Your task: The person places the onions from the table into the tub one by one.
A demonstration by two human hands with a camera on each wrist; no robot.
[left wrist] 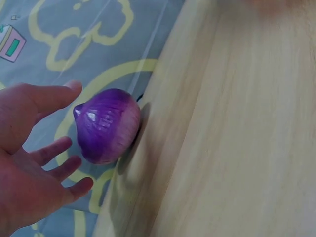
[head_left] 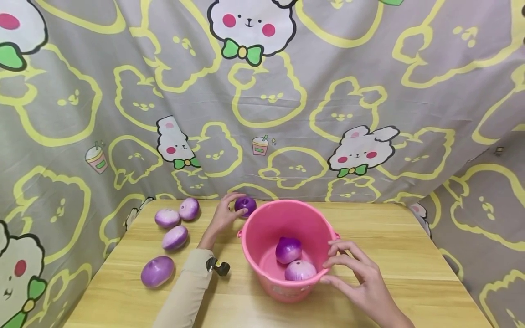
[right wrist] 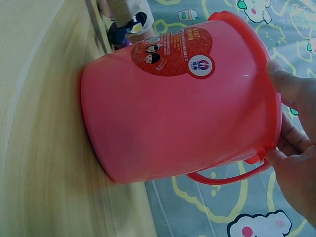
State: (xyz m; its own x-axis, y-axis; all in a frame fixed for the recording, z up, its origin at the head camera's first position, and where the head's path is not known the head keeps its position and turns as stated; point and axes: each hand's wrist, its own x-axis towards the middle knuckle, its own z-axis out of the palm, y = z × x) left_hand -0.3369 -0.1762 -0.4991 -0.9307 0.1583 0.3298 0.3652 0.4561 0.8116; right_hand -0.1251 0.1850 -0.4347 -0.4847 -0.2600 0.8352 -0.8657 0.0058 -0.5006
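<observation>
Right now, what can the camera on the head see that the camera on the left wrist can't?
Only the head view shows the pink bucket with two onions inside, four loose onions on the table, and the right hand holding the bucket's rim. Only the left wrist view shows the palm side of the left hand's fingers, spread beside the dark purple onion. Both show the left hand at that onion, and the cartoon cloth.

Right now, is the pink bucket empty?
No, two purple onions lie inside the pink bucket in the head view.
</observation>
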